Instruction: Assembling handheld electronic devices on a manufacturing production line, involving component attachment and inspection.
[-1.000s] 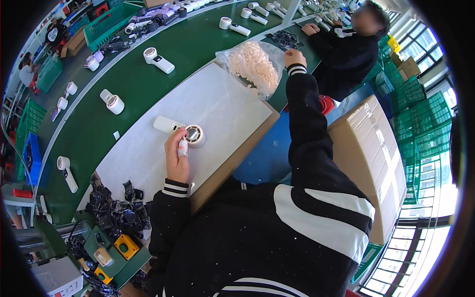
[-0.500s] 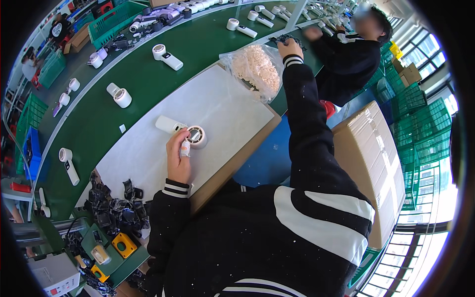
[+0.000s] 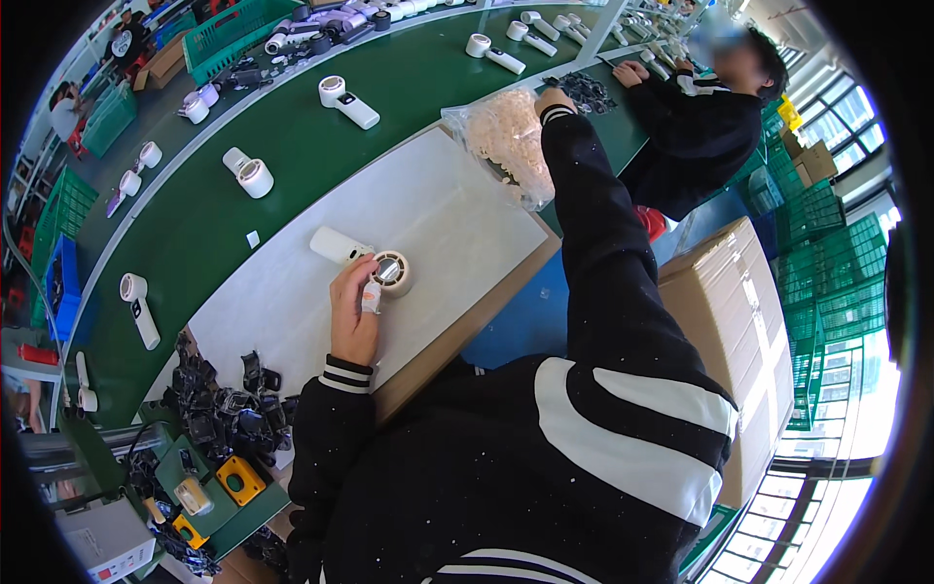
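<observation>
A cream handheld fan (image 3: 341,245) lies on the white board, its round head (image 3: 392,273) toward me. My left hand (image 3: 352,310) is closed on the fan beside its head; a white wrapping covers part of one finger. My right arm stretches far forward. My right hand (image 3: 554,98) is at the upper edge of a clear plastic bag (image 3: 511,146) full of small peach-coloured parts, next to a heap of black parts (image 3: 587,92). The fingers of that hand are mostly hidden.
Several handheld fans, such as one white fan (image 3: 348,102), lie along the green conveyor (image 3: 292,146). Black wrapped parts (image 3: 229,409) pile up at the near left, beside a yellow button box (image 3: 242,481). A large carton (image 3: 725,341) stands at right. A co-worker (image 3: 681,127) sits beyond my right arm.
My right hand has moved left from over the black parts to the bag's edge. The left hand keeps its hold on the fan. The co-worker's hands have shifted.
</observation>
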A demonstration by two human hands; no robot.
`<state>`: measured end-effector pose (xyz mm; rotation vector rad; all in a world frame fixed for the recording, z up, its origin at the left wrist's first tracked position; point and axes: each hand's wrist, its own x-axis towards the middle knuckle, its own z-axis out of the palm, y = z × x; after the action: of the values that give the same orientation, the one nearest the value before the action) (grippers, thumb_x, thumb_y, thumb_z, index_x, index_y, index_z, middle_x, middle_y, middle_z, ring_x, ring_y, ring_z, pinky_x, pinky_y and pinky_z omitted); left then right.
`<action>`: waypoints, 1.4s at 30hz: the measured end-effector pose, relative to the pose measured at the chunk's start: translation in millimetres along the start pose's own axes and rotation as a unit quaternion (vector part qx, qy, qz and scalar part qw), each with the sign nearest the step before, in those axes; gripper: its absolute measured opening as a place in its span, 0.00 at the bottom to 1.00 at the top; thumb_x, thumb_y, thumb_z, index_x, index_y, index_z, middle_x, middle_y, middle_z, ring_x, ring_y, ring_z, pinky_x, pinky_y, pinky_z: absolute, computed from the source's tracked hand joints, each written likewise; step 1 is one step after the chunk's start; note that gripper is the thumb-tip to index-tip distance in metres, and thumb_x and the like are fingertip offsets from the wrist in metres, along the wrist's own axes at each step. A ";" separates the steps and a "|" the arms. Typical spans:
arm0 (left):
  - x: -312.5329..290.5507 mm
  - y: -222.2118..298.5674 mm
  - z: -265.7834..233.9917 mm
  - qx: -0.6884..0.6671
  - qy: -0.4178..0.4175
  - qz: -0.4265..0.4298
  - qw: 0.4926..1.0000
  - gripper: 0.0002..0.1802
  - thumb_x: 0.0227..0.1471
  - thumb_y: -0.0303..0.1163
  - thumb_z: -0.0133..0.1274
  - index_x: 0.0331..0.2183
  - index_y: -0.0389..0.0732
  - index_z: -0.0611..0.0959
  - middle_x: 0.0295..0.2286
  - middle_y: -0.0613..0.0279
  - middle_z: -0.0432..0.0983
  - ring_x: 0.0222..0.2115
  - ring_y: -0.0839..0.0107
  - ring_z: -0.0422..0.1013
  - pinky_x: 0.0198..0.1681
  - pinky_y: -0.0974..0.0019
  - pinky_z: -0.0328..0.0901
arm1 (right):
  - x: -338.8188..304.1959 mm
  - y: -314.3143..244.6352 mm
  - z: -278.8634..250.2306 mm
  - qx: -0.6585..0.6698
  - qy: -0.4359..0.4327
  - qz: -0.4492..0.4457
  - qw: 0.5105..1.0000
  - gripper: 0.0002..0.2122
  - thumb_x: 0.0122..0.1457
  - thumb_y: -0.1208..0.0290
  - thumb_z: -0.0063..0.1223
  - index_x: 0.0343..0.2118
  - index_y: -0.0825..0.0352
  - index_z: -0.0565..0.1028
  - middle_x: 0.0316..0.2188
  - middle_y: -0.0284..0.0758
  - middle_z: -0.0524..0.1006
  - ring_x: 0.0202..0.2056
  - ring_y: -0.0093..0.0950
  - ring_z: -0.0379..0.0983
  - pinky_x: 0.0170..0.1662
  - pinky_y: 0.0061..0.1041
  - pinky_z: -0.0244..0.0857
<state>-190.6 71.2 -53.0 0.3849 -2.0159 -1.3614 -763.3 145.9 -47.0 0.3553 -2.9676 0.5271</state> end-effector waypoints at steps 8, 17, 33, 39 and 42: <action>3.3 1.0 5.7 -0.003 -0.016 0.017 1.000 0.20 0.53 0.24 0.46 0.49 0.39 0.73 0.52 0.55 0.66 0.53 0.59 0.61 0.58 0.62 0.55 | -73.7 -20.6 -114.1 0.062 0.071 -0.056 0.994 0.11 0.52 0.62 0.47 0.34 0.57 0.80 0.34 0.36 0.80 0.40 0.40 0.75 0.44 0.34 0.69; 0.1 0.5 3.8 0.007 -0.013 0.006 1.000 0.21 0.51 0.23 0.47 0.50 0.39 0.73 0.52 0.55 0.66 0.53 0.59 0.61 0.58 0.62 0.55 | -79.3 -29.9 -121.5 0.074 0.086 -0.112 0.987 0.12 0.51 0.66 0.45 0.33 0.57 0.81 0.35 0.36 0.81 0.39 0.42 0.75 0.44 0.37 0.69; -1.2 7.1 3.3 0.049 -0.029 0.017 0.998 0.26 0.45 0.23 0.52 0.50 0.39 0.73 0.51 0.55 0.65 0.52 0.57 0.61 0.58 0.60 0.55 | -129.1 -35.7 -101.1 0.187 0.312 -0.212 0.907 0.08 0.50 0.70 0.48 0.28 0.60 0.79 0.33 0.39 0.80 0.34 0.42 0.73 0.39 0.36 0.69; 11.4 18.4 6.7 0.075 -0.081 0.043 0.993 0.29 0.42 0.22 0.53 0.50 0.41 0.73 0.51 0.55 0.65 0.52 0.57 0.61 0.57 0.59 0.55 | -161.8 -6.1 -17.0 0.158 -0.045 -0.280 0.946 0.08 0.52 0.69 0.48 0.30 0.62 0.80 0.29 0.42 0.77 0.30 0.44 0.73 0.38 0.34 0.68; 42.8 31.2 1.7 0.143 -0.098 0.089 0.981 0.30 0.40 0.21 0.54 0.50 0.41 0.73 0.50 0.55 0.65 0.51 0.56 0.61 0.57 0.59 0.56 | -177.0 -11.6 -0.2 0.072 0.057 -0.214 0.973 0.09 0.53 0.66 0.48 0.34 0.60 0.78 0.34 0.42 0.76 0.36 0.43 0.72 0.43 0.35 0.67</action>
<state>-219.5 60.7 -9.8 0.1933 -2.3572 -1.0361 -589.2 172.5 -68.6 0.9156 -2.6317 0.6776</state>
